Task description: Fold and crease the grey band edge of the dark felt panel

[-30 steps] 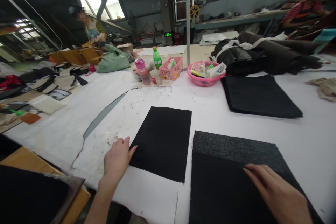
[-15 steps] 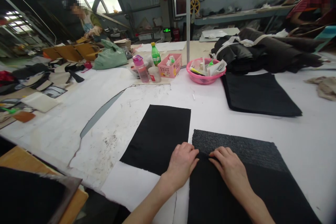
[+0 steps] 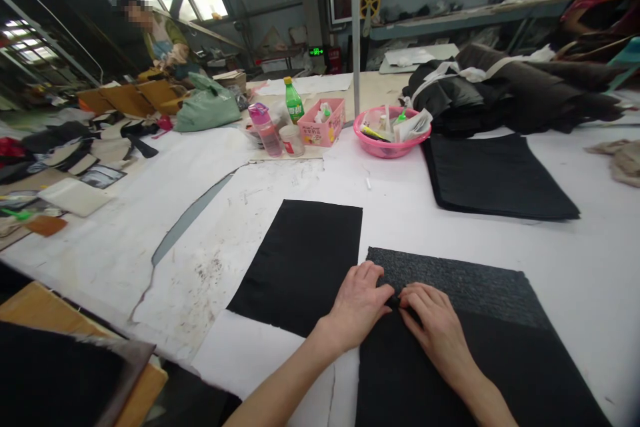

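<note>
A large black cloth [image 3: 505, 367] lies in front of me, with a dark grey textured strip [image 3: 465, 283] along its far edge. Where the two meet, near the left side, my left hand [image 3: 357, 303] pinches the edge of the black cloth. Close beside it, my right hand [image 3: 435, 320] has thumb and fingers pressed together on the same edge, a small gap apart from the left fingers. To the left, a smaller black cloth piece [image 3: 310, 260] lies flat on the white table covering [image 3: 395, 220].
A stack of black cloth [image 3: 500, 177] lies at the right, before a dark fabric bundle [image 3: 500, 93]. Farther back stand a pink basket [image 3: 393, 147], a pink box [image 3: 320, 130], a green bottle [image 3: 294, 103] and a pink bottle [image 3: 266, 130]. One person works at the back left, another at the far right.
My left hand has moved right along the cloth edge, closer to my right hand. The right hand has stayed nearly in place. The view has shifted slightly.
</note>
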Motion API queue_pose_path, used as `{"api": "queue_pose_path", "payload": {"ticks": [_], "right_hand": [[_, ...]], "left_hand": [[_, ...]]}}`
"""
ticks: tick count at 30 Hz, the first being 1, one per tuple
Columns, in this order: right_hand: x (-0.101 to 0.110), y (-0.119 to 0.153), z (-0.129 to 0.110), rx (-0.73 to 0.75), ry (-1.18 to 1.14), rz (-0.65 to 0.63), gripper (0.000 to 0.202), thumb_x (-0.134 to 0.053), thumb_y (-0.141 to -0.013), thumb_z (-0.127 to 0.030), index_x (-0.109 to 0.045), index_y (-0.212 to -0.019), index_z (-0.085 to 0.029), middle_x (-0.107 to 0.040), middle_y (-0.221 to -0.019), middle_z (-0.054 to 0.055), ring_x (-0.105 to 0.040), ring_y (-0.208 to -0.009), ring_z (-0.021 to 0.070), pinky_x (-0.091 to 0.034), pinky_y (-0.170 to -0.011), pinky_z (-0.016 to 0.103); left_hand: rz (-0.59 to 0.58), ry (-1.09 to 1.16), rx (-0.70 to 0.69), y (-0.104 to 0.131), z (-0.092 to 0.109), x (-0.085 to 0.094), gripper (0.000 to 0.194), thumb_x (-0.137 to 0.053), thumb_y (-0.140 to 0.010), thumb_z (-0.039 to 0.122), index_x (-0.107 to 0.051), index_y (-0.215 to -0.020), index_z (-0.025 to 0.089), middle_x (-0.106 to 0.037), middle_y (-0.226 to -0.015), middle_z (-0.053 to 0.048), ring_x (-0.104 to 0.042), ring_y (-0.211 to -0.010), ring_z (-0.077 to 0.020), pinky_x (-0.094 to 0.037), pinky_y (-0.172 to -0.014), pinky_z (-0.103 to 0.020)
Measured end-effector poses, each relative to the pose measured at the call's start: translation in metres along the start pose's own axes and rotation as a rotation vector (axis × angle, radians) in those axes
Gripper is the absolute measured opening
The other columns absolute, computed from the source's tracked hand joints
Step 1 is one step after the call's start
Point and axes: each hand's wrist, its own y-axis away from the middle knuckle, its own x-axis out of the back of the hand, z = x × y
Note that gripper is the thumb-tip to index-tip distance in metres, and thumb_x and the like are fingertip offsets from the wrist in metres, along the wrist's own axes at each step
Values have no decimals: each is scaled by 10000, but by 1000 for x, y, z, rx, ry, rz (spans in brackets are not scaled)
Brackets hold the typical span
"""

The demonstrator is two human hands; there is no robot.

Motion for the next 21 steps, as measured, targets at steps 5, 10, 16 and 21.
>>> {"api": "queue_pose_path", "payload": {"ticks": [5, 10, 16, 21], "right_hand": [[-1, 2, 0, -46, -21, 21, 45, -483, -970, -207, -527, -967, -214, -585, -991, 46, -525, -1028, 235, -397, -895, 389], [-3, 4, 3, -83, 57, 22, 116, -495, -987, -299, -550, -1043, -214, -579, -1038, 63, -508, -1065, 259, -402, -894, 412], [19, 26, 44, -138, 201, 90, 405, -445, -976, -581, -535, -829, -214, -555, -1178, 91, -456, -1190, 308, -390, -930, 475], [83, 82, 106, -260, 347, 172, 581, -393, -906, -742, -564, -717, -220, -554, -1216, 132, -462, -1203, 361, -401, -925, 527]], "left_hand": [[-34, 8, 22, -5, -2, 1, 247, -794, -749, 273, -574, -835, 200, -514, -1014, -18, -461, -1018, -210, -414, -814, -337], [-38, 36, 22, -1, -8, 0, 145, -716, -830, 255, -583, -833, 198, -514, -961, -16, -454, -963, -196, -394, -791, -331], [-42, 105, 34, 0, -11, -3, 122, -694, -851, 258, -589, -845, 196, -522, -962, -19, -453, -966, -194, -392, -809, -327], [-46, 118, 25, 0, -13, -3, 130, -709, -838, 244, -590, -846, 194, -527, -962, -13, -455, -971, -191, -384, -815, -323]]}}
